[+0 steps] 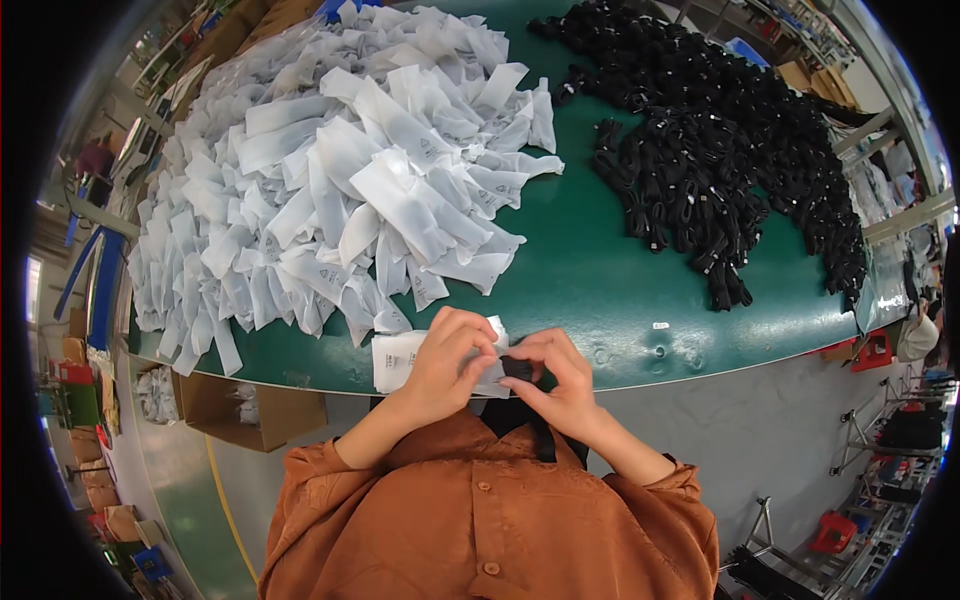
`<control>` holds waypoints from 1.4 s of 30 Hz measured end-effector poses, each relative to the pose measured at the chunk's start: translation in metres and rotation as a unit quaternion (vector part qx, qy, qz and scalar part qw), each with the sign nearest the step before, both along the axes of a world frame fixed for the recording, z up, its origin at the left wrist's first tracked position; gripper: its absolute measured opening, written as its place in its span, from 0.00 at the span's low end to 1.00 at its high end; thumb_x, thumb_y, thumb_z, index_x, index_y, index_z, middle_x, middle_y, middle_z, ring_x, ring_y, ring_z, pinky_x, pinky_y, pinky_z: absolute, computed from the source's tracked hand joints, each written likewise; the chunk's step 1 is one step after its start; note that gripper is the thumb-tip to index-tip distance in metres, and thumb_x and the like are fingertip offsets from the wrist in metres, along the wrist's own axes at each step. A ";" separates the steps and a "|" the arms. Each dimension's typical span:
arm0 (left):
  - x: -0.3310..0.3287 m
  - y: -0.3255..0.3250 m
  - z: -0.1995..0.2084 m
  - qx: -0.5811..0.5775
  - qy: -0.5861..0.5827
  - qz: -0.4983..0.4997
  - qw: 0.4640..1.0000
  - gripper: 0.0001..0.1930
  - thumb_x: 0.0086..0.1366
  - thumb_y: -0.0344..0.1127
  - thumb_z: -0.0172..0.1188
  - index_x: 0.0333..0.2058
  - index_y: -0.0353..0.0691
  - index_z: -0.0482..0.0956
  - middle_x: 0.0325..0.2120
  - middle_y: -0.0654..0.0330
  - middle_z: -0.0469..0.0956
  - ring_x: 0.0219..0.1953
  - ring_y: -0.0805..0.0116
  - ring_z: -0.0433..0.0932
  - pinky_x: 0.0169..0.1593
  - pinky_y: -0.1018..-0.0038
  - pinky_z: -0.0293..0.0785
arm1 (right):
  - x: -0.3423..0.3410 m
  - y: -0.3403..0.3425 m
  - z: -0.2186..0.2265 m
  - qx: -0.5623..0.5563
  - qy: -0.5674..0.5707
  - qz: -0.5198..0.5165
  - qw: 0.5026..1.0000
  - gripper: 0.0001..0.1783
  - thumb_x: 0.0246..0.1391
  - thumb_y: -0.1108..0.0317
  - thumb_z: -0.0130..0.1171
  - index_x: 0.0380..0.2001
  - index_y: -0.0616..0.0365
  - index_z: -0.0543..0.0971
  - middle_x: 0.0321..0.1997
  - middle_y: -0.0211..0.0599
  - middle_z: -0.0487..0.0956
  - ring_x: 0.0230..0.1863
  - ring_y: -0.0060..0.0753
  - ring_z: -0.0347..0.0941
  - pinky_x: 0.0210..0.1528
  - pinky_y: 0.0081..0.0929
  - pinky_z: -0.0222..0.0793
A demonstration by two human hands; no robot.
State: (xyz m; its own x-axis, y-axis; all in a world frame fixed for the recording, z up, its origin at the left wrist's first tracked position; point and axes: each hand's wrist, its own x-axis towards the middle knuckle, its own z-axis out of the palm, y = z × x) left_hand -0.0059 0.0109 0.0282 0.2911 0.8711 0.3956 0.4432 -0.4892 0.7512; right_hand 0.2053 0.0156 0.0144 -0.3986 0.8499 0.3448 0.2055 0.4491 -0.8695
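At the near edge of the green table, my left hand (450,358) is closed on a small whitish translucent bag (489,376), thumb and fingers pinching it. My right hand (557,376) grips a bundled black cable (518,368), whose left end meets the bag's opening; how far it is inside, I cannot tell. Under and beside my left hand lies a stack of flat white bags (391,362) with small dark print. To the left rises a large heap of filled whitish bags (400,190). Bundled black cables (700,190) are heaped at the right.
The green table (590,270) curves around in front of me. Below its left edge stands an open cardboard box (240,412) with bags inside. Red bins (833,532) and metal frames stand on the floor at the right; a metal rail (905,218) borders the table's right side.
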 end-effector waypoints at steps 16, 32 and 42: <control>-0.061 0.092 0.069 0.218 -0.064 0.295 0.928 0.16 0.63 0.26 0.62 0.50 0.36 0.77 0.51 0.55 0.78 0.50 0.60 0.77 0.54 0.69 0.70 | 0.088 0.169 -0.029 0.270 -0.359 -0.370 0.813 0.20 0.54 0.64 0.68 0.48 0.57 0.75 0.45 0.45 0.75 0.37 0.48 0.76 0.40 0.40 0.75; 0.003 -0.022 -0.039 -0.046 0.063 0.058 0.995 0.06 0.59 0.26 0.64 0.33 0.37 0.76 0.32 0.58 0.75 0.35 0.57 0.75 0.36 0.64 0.72 | 0.037 0.025 -0.019 -0.253 0.043 -0.034 0.966 0.10 0.60 0.77 0.53 0.45 0.61 0.74 0.34 0.27 0.75 0.31 0.14 0.70 0.34 0.16 0.68; 0.004 -0.026 -0.034 0.032 0.106 0.038 0.993 0.07 0.59 0.22 0.64 0.35 0.34 0.75 0.36 0.52 0.74 0.38 0.56 0.75 0.34 0.64 0.72 | 0.031 -0.003 -0.023 -0.185 -0.019 -0.042 0.982 0.13 0.61 0.78 0.49 0.48 0.62 0.75 0.40 0.30 0.78 0.37 0.15 0.73 0.38 0.17 0.73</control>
